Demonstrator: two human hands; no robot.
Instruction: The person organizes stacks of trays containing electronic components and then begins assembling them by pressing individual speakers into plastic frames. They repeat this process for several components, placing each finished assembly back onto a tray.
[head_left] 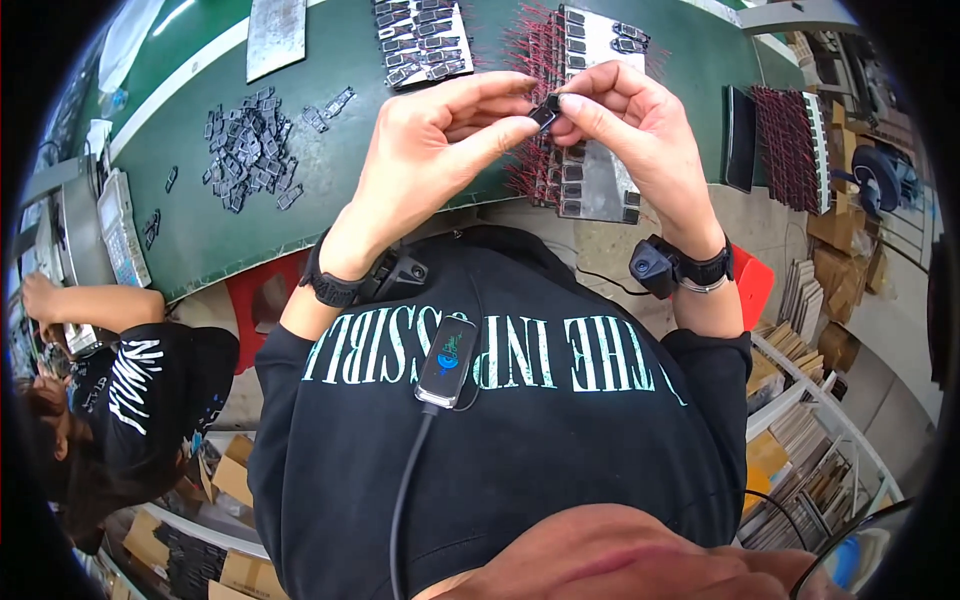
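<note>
Between my two hands is a small black rectangular part with a shiny face [545,114], raised over the green worktable [345,165]. My left hand [440,140] pinches its left side between thumb and fingers. At its upper right end the thumb and fingertips of my right hand [635,125] close on it. Beneath the hands lies a pale metal plate [605,195], edged with a row of black rectangular parts bearing red wires [540,60]. Farther back, a white board [463,50] carries rows of similar black parts. A loose heap of black frames [250,150] lies to the left.
A grey plate [277,38] lies at the table's back left. On the right are a dark panel [740,140] and another red-wired row [790,150]. A co-worker's arm [110,305] is at the left, near a red stool [265,300]. Shelving [830,390] stands at the lower right.
</note>
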